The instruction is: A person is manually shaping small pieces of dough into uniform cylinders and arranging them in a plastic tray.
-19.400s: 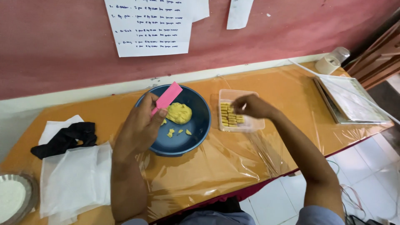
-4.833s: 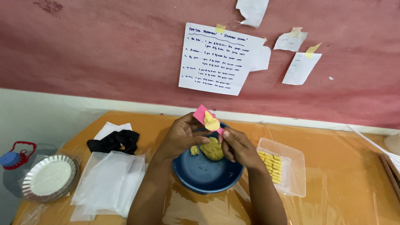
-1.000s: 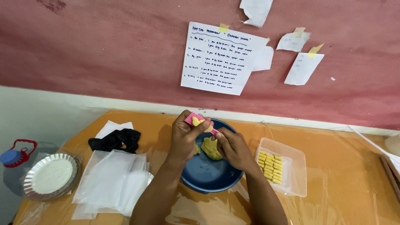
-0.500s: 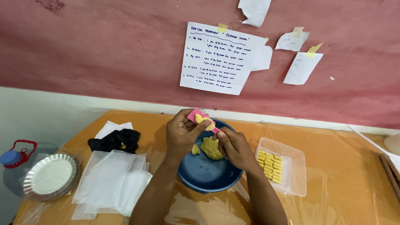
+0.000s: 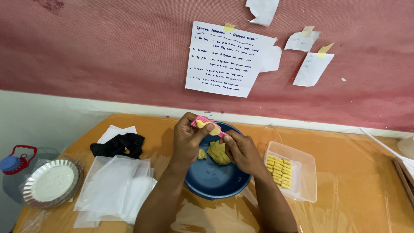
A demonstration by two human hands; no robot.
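Note:
My left hand [image 5: 186, 140] holds a small pink ridged board [image 5: 199, 121] above the blue bowl [image 5: 215, 183]. A piece of yellow dough [image 5: 211, 127] lies on the board under my left thumb. My right hand [image 5: 242, 151] pinches the board's lower end, next to the dough piece. In the bowl sits a lump of yellow dough [image 5: 219, 152] and a smaller bit [image 5: 201, 154] beside it. To the right, a clear plastic tray [image 5: 302, 172] holds several rows of shaped yellow dough pieces [image 5: 279, 166].
A stack of white sheets [image 5: 114, 190] and a black cloth [image 5: 116, 144] lie left of the bowl. A fluted metal dish [image 5: 51, 182] and a blue-capped bottle [image 5: 15, 162] stand at far left. Paper notes [image 5: 226, 58] hang on the red wall. The table [image 5: 353, 190] has orange plastic covering.
The pink board has tilted a little in my left hand and the dough piece on it now shows more. My right hand stays at the board's end.

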